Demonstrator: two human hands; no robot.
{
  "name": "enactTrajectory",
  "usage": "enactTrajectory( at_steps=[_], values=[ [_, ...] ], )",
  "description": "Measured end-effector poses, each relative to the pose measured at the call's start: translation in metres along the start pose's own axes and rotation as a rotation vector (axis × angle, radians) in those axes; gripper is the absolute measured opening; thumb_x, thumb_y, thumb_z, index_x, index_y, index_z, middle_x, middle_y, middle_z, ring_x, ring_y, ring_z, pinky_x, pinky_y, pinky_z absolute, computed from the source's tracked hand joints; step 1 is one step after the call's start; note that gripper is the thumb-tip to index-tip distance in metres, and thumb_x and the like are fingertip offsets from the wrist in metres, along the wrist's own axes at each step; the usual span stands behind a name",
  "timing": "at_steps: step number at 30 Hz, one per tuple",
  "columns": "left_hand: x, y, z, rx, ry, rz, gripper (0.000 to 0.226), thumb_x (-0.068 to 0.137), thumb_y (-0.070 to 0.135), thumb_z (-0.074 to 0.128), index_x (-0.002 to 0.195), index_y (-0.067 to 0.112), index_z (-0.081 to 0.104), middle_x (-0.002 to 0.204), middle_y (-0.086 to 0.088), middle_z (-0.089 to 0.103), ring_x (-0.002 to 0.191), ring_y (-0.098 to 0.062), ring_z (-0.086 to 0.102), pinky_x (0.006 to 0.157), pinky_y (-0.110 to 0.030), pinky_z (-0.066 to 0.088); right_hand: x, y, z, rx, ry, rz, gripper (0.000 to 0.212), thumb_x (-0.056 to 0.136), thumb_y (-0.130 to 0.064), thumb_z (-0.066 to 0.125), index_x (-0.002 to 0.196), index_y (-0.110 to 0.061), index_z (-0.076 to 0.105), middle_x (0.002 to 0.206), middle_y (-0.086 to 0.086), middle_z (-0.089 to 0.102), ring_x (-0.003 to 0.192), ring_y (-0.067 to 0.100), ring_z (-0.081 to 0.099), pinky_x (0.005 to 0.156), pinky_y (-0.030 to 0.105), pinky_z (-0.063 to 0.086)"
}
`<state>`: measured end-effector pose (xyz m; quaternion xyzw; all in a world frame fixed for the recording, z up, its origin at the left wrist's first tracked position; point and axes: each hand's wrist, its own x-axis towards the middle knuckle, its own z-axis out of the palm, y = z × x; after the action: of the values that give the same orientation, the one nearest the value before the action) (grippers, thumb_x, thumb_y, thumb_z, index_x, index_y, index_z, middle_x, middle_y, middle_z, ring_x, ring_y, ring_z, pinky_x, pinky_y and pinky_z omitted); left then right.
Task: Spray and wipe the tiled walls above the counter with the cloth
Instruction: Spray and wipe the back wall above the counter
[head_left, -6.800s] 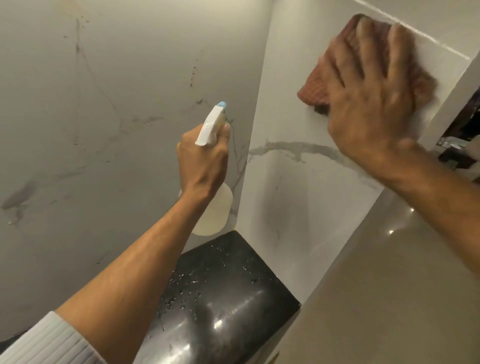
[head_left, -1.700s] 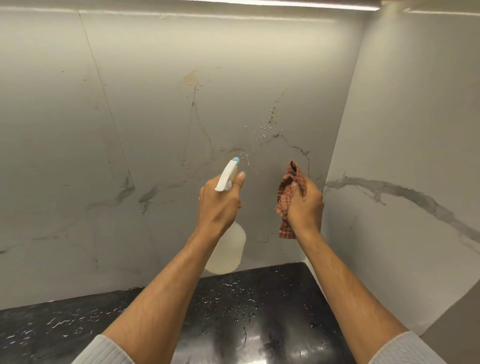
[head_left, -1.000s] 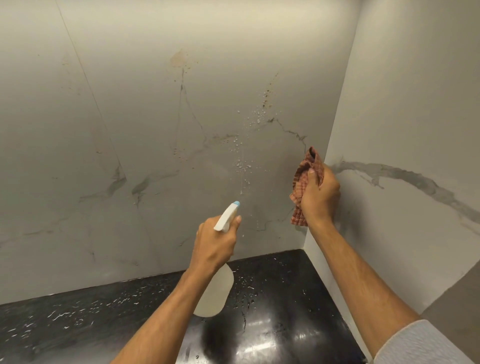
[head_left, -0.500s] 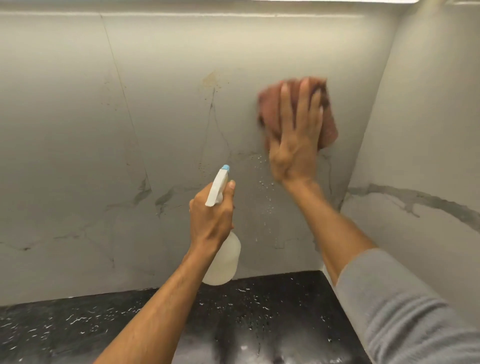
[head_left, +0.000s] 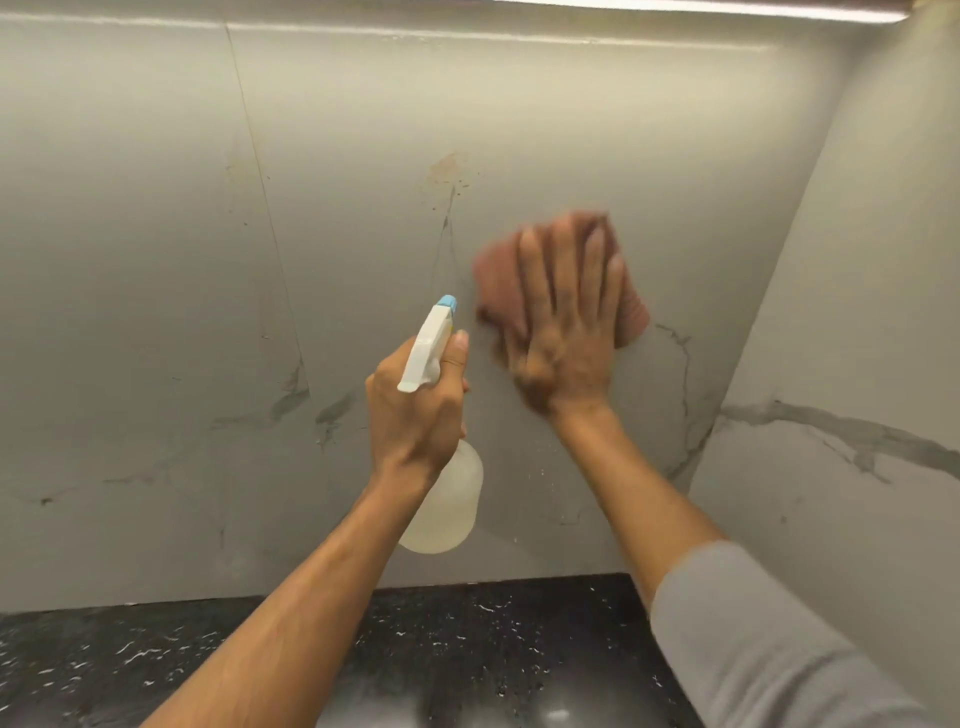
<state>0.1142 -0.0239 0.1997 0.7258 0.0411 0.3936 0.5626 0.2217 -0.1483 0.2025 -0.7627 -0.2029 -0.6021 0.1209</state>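
Observation:
My right hand (head_left: 566, 322) lies flat with fingers spread, pressing a reddish checked cloth (head_left: 496, 280) against the back tiled wall (head_left: 363, 130). The hand and cloth are motion-blurred. My left hand (head_left: 415, 410) grips a white spray bottle (head_left: 441, 499) with a blue-tipped nozzle (head_left: 447, 303), held upright just left of the cloth and pointed at the wall. A brownish stain (head_left: 445, 169) sits on the wall above the nozzle. Grey marble veins run across both the back wall and the right side wall (head_left: 857, 312).
A black speckled counter (head_left: 467, 649), wet with droplets, runs along the bottom. The two walls meet in a corner (head_left: 753, 338) to the right of the cloth. A light strip (head_left: 675, 10) glows along the top edge.
My right hand went from holding the bunched cloth near the corner to pressing it flat on the back wall, then slid it downward. The spray bottle stayed raised in my left hand.

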Motion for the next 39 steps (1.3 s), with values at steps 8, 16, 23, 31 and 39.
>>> enactTrajectory(
  at_steps=[8,16,23,31,39],
  values=[
    [0.006,-0.004,0.001,-0.003,0.007,-0.005,0.044,0.096,0.036,0.061,0.078,-0.005,0.060,0.066,-0.020,0.066,0.037,-0.019,0.056,0.043,-0.035,0.046,0.094,0.011,-0.005,-0.037,0.184,0.047,0.058,0.099,-0.040,0.049,0.146,-0.007,0.047,0.152,0.023,0.041,0.142,0.047,0.031,0.120,0.056,0.018],
    [-0.002,-0.018,-0.009,-0.040,0.054,-0.001,0.047,0.091,0.042,0.059,0.071,0.000,0.059,0.059,-0.012,0.064,0.042,-0.035,0.056,0.045,-0.049,0.048,-0.003,0.007,-0.020,-0.065,-0.117,-0.431,0.063,0.091,-0.041,0.066,0.148,-0.021,0.047,0.155,0.010,0.039,0.145,0.037,0.031,0.120,0.050,0.020],
    [0.000,-0.029,-0.025,-0.026,0.104,-0.029,0.039,0.094,0.040,0.060,0.070,0.008,0.060,0.058,-0.007,0.065,0.037,-0.017,0.056,0.042,-0.043,0.049,0.126,0.003,0.003,-0.041,0.226,-0.212,0.061,0.099,-0.045,0.054,0.149,-0.012,0.043,0.153,0.018,0.042,0.143,0.042,0.032,0.121,0.053,0.016],
    [-0.023,-0.048,-0.033,-0.021,0.028,-0.053,0.043,0.091,0.044,0.061,0.067,0.008,0.060,0.061,-0.004,0.065,0.038,-0.006,0.056,0.049,-0.038,0.050,-0.149,0.056,-0.013,-0.202,-0.372,-0.667,0.103,0.085,-0.043,0.068,0.159,-0.028,-0.001,0.166,-0.002,-0.013,0.154,0.025,-0.009,0.123,0.045,0.004],
    [-0.039,-0.055,-0.012,0.006,-0.019,-0.083,0.038,0.090,0.045,0.060,0.065,0.016,0.060,0.062,-0.001,0.066,0.041,-0.007,0.059,0.045,-0.034,0.048,0.054,0.087,-0.005,-0.129,0.246,0.210,0.062,0.104,-0.047,0.036,0.153,-0.010,0.029,0.157,0.023,0.031,0.145,0.046,0.024,0.122,0.048,0.006]
  ],
)
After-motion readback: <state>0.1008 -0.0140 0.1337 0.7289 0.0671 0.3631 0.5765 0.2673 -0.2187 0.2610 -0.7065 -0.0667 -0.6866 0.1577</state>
